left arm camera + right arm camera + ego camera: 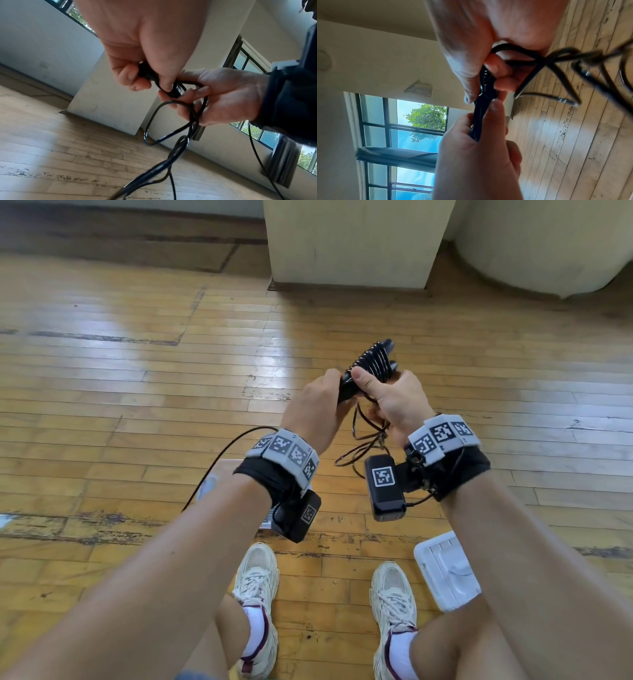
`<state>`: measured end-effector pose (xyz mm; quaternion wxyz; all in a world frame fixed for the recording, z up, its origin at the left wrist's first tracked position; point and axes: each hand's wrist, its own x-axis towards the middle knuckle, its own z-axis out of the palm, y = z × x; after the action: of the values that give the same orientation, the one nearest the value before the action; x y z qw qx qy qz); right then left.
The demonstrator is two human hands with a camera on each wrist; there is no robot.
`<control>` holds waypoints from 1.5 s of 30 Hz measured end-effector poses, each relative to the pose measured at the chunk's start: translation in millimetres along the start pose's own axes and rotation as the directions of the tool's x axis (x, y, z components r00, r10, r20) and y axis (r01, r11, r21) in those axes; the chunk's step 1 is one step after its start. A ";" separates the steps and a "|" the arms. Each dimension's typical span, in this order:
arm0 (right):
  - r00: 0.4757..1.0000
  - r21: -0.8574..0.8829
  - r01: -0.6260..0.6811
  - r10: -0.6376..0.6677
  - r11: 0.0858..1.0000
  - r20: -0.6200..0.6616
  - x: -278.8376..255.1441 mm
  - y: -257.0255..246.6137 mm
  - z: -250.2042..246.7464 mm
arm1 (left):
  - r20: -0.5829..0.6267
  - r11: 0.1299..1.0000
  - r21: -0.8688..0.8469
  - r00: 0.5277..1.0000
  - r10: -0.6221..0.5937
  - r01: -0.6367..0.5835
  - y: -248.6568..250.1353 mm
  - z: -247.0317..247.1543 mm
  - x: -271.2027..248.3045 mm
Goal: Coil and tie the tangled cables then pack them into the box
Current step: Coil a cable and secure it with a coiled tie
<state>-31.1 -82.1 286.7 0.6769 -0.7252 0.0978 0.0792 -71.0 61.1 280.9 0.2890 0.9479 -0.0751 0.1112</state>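
Both hands are raised above the wooden floor [137, 392], close together and touching the same black cable [371, 361]. The left hand [313, 409] forms a curled grip: thumb and fingers pinch the thick dark end section of the cable, which projects from the fist toward the right hand. The right hand [394, 402] forms a closed grip around the gathered loops, its thumb pressed on top of the bundle just beside the left thumb. A ribbed, wound portion of the cable protrudes past both grips, away from the person. Below the right hand, loose loops [164, 121] hang tangled between the wrists, and further strands trail down toward the floor. A white box [445, 570] lies on the floor beside the person's right shoe [394, 601], well apart from the cable. A second white object is partly hidden under the left forearm.
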 end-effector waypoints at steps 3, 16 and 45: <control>0.983 -0.146 -0.011 0.038 0.989 0.177 -2.1 -3.5 -6.3 | -0.018 0.999 0.011 0.999 -0.050 0.050 -4.7 -4.8 1.5; 0.888 -0.392 0.374 -0.203 0.841 0.413 -8.2 -9.5 4.8 | -0.020 0.962 -0.173 0.976 -0.218 0.212 -13.3 -11.2 6.2; 0.961 -0.050 -0.047 0.059 0.998 0.270 -7.6 -18.2 -15.6 | 0.473 0.608 -0.555 0.817 -0.330 0.568 0.9 -29.3 4.2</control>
<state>-34.2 -96.1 307.2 0.6659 -0.7190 0.0217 0.1980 -72.0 76.6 306.2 0.6141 0.7683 0.0876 -0.1580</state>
